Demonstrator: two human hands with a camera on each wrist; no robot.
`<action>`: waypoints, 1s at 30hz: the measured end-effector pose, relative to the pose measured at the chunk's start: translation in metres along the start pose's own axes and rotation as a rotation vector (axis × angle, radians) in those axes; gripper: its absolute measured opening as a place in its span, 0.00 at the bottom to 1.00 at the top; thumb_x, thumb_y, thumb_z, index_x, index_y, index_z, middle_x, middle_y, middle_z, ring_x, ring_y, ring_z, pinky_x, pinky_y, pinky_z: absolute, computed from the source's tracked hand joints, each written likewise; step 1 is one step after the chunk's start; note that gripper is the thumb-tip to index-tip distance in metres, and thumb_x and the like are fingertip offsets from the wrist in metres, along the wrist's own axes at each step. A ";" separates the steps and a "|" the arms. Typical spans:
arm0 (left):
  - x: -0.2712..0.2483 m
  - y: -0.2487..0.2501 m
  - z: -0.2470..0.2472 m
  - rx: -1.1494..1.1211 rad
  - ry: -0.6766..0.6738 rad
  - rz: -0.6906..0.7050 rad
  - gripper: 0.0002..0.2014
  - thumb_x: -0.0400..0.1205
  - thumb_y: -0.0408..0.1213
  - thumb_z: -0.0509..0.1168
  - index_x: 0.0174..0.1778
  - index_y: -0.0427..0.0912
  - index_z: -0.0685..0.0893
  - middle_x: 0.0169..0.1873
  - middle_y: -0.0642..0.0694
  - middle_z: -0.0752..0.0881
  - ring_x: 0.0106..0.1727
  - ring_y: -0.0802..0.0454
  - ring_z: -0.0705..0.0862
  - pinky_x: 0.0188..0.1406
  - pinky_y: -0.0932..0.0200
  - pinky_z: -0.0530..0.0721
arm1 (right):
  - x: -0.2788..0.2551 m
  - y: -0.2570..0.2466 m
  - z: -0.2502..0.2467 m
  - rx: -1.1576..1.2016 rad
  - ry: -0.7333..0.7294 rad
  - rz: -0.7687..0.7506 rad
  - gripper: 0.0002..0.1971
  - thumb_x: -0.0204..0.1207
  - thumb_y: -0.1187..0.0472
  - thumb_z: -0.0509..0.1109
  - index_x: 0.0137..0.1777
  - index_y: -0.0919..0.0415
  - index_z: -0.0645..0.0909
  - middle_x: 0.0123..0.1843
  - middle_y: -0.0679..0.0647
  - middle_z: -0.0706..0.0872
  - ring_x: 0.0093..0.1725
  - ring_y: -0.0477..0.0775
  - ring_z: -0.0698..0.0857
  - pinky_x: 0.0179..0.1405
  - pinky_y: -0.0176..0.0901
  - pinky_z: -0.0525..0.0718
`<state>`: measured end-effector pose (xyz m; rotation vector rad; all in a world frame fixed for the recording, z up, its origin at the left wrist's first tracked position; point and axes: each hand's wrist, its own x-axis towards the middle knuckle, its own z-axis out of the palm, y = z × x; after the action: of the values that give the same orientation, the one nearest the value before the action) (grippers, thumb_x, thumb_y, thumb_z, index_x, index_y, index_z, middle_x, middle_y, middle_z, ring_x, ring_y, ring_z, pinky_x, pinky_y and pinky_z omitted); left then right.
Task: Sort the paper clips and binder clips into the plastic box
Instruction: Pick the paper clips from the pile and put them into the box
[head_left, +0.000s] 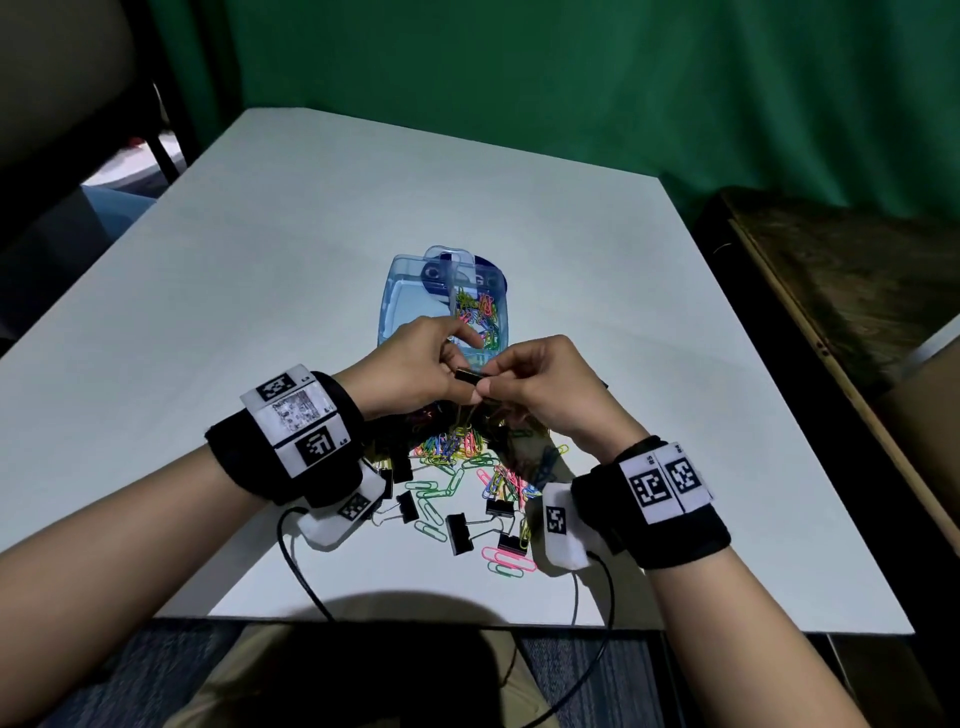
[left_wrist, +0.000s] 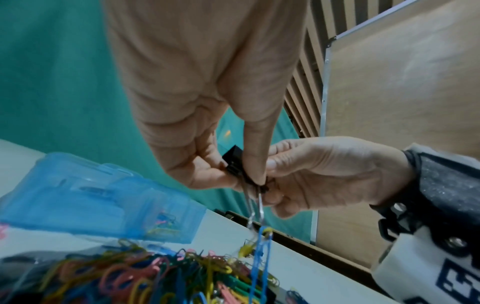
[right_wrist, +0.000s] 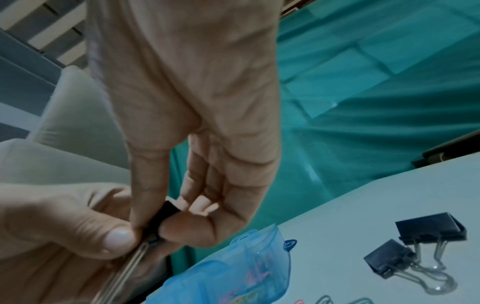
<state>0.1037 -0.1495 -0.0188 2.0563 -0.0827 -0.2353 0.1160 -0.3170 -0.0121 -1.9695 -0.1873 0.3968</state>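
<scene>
A black binder clip (head_left: 467, 375) is held above the table between both hands. My left hand (head_left: 451, 364) pinches its body (left_wrist: 233, 162) between thumb and fingers, and my right hand (head_left: 484, 391) pinches the same clip (right_wrist: 162, 216) from the other side. From its wire handles hang a blue paper clip (left_wrist: 262, 259) and a yellow one. Just beyond the hands lies the open blue plastic box (head_left: 400, 301), with coloured paper clips in its right compartment. A heap of coloured paper clips (head_left: 462, 452) lies under and in front of the hands.
Several black binder clips (head_left: 460, 532) lie among the paper clips near the front edge of the white table (head_left: 260, 270). Two more binder clips (right_wrist: 431, 228) show in the right wrist view. Wrist camera cables hang off the front edge. A dark wooden bench (head_left: 841, 291) stands to the right.
</scene>
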 end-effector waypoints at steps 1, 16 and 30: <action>0.000 0.000 -0.001 -0.039 -0.025 -0.024 0.27 0.67 0.27 0.78 0.61 0.43 0.79 0.30 0.46 0.83 0.27 0.60 0.79 0.35 0.60 0.76 | -0.001 -0.001 -0.002 0.047 0.031 -0.001 0.08 0.71 0.71 0.75 0.48 0.76 0.84 0.29 0.58 0.82 0.22 0.47 0.78 0.21 0.33 0.78; 0.000 -0.004 -0.006 -0.290 -0.169 -0.096 0.11 0.71 0.19 0.72 0.42 0.38 0.86 0.24 0.51 0.84 0.25 0.62 0.83 0.28 0.73 0.82 | -0.006 -0.002 -0.024 0.361 0.120 0.009 0.08 0.73 0.76 0.71 0.52 0.78 0.81 0.32 0.62 0.83 0.25 0.51 0.86 0.30 0.39 0.89; 0.004 -0.010 -0.012 0.547 -0.030 0.015 0.06 0.78 0.36 0.70 0.41 0.38 0.89 0.37 0.45 0.88 0.38 0.51 0.82 0.37 0.63 0.73 | 0.002 0.020 -0.064 -0.051 0.330 0.043 0.04 0.71 0.74 0.72 0.41 0.67 0.86 0.31 0.62 0.84 0.23 0.51 0.80 0.24 0.39 0.81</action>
<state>0.1092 -0.1353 -0.0221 2.5950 -0.1984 -0.2542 0.1398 -0.3796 -0.0059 -2.0598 0.0567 0.0917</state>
